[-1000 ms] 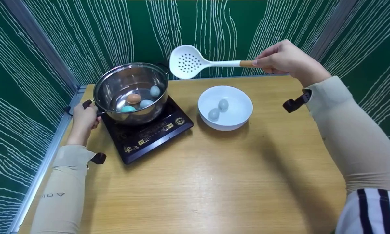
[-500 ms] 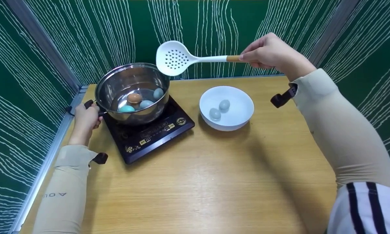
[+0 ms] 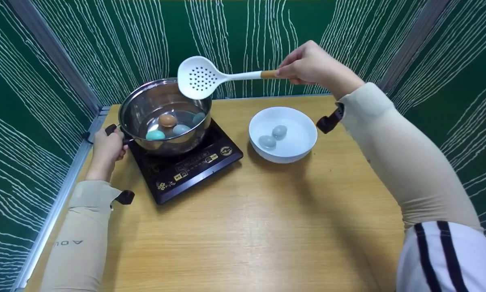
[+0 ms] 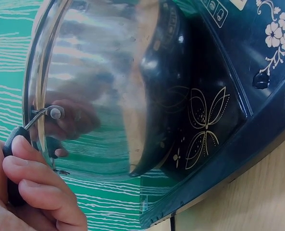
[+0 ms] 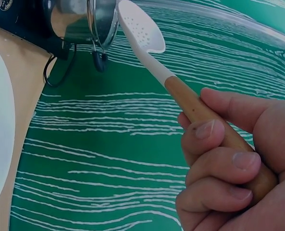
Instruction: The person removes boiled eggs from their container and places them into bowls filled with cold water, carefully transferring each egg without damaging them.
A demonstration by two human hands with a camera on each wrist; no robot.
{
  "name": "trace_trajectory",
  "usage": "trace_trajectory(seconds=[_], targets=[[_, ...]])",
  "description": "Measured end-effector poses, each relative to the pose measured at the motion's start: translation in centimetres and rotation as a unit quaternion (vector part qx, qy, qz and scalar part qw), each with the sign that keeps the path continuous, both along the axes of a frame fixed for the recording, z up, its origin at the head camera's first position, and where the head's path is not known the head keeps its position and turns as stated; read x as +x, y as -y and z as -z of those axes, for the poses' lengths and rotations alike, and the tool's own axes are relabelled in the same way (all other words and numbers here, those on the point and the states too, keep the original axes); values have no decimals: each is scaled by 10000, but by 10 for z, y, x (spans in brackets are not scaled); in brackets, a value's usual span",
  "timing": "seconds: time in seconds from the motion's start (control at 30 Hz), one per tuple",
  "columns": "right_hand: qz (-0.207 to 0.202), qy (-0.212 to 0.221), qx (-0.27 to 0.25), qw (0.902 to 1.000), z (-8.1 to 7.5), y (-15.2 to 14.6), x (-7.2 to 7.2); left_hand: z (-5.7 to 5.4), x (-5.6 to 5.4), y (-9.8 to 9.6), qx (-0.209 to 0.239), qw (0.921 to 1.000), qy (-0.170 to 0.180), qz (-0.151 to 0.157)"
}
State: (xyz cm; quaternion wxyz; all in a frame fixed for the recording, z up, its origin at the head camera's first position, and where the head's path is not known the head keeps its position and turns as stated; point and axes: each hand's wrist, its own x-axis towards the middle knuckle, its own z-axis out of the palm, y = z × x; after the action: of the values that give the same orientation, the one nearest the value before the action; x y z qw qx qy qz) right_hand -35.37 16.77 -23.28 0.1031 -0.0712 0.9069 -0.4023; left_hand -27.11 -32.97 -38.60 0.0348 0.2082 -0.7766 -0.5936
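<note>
My left hand [image 3: 107,147] grips the black side handle [image 4: 15,166] of a steel pot [image 3: 165,148]. In the pot lie a brown egg [image 3: 168,120], a turquoise egg [image 3: 155,134] and two bluish eggs, one of them a pale blue egg [image 3: 181,129]. The wooden handle of a white slotted skimmer [image 3: 200,77] is held in my right hand [image 3: 313,65], fingers curled round it as the right wrist view shows. Its perforated head hangs over the pot's far right rim, carrying nothing. To the right, a white bowl [image 3: 295,152] contains two pale grey-blue eggs [image 3: 279,132].
Under the pot is a black induction cooker [image 3: 194,178] with gold markings, on a wooden table [image 3: 247,227]. Green walls with white wavy lines [image 3: 263,40] enclose the back and sides. A black cable [image 5: 48,72] loops behind the cooker.
My right hand has carried the skimmer leftward, from beside the pot to above its far right rim. My left hand stays on the pot handle.
</note>
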Motion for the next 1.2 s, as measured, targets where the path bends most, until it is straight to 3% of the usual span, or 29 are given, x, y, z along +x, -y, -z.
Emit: trace_trajectory(seconds=[0.63,0.87,1.2], targets=[[-318,-179,232,9991,19,53,-7,0,0,3,-104,9995,275,119],[-137,-92,116,9998,31,68,-9,1,-2,1,-15,10000,21,-67],[-113,-99,369,9992,42,93,-4,0,-1,1,-123,9995,278,77]])
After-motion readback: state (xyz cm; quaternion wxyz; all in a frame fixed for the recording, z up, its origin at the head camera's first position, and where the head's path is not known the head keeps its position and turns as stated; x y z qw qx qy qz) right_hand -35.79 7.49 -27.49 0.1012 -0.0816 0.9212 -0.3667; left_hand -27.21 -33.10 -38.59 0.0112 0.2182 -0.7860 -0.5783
